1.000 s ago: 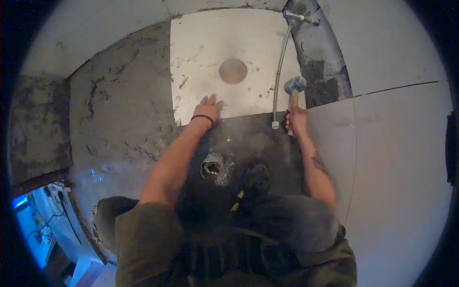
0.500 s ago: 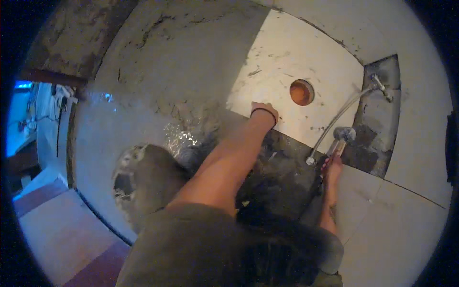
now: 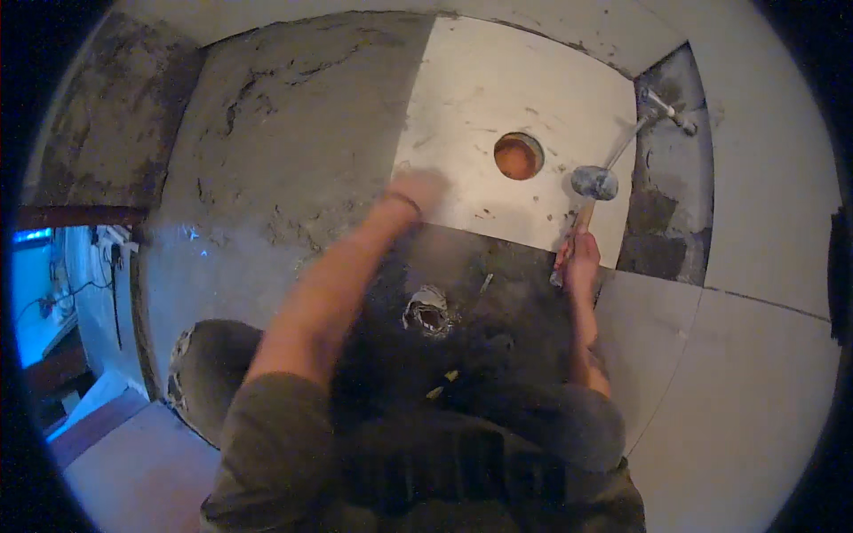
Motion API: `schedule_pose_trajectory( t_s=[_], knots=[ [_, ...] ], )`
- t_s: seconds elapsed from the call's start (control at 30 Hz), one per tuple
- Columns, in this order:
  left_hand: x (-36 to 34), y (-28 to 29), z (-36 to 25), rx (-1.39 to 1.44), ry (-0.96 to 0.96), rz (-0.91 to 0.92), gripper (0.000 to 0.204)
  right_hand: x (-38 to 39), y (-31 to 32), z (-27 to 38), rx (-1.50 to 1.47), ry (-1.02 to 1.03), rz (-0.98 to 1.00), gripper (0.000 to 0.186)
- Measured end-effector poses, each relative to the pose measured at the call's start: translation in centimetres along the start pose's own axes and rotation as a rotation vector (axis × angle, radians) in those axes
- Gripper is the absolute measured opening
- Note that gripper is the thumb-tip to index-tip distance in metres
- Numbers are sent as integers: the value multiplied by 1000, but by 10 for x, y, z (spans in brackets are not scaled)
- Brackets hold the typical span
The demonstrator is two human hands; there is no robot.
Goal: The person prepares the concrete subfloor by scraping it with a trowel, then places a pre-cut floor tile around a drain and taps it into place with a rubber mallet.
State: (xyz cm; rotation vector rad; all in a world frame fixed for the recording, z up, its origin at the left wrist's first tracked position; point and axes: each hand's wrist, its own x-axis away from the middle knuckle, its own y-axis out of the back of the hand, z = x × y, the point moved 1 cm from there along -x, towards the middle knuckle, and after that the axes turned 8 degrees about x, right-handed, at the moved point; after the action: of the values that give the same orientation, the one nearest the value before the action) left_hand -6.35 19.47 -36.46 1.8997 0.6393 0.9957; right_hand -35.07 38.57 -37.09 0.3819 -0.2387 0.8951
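In my right hand (image 3: 581, 255) is the handle of a mallet, with fingers closed round it. The mallet's dark grey, dusty head (image 3: 594, 183) appears over the right part of a large white tile (image 3: 462, 98). This tile has a round hole (image 3: 519, 156), orange-brown inside. My left hand (image 3: 418, 191), with a band at the wrist, is at the tile's lower left edge, beside the grey mortar. It is smeared by motion, so its fingers cannot be made out.
Rough grey mortar (image 3: 302, 115) spreads left of the tile. A pipe opening with a ragged rim (image 3: 429, 313) sits in the dark floor before me. A tap fitting with a hose (image 3: 662, 108) is on the grey strip at right. Pale panels (image 3: 764, 222) stand farther right.
The mallet has moved farther away from me, over the tile. My left hand has shifted left along the tile's near edge. The view has shifted, and the ragged pipe opening now shows.
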Motion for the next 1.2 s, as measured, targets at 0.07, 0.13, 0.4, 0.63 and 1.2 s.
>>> schedule_pose_trajectory(
  t_s=[0.07, 0.13, 0.4, 0.63, 1.2],
  knots=[
    [-27, 69, 58, -22, 118, 78, 43, 0, 7, 2, 56, 65, -28, 32],
    [-32, 129, 157, -69, 345, 41, 40, 12, -10, 14, 14, 28, -17, 30],
    [41, 250, 317, 485, 255, 97, 52, 29, -9, -24, 476, 567, -58, 18],
    [72, 216, 295, 684, 495, 163, 53, 64, -53, -13, 705, 573, 298, 36],
    [69, 224, 291, 857, 579, -24, 62, 63, -54, -8, 617, 336, 446, 42]
  ],
)
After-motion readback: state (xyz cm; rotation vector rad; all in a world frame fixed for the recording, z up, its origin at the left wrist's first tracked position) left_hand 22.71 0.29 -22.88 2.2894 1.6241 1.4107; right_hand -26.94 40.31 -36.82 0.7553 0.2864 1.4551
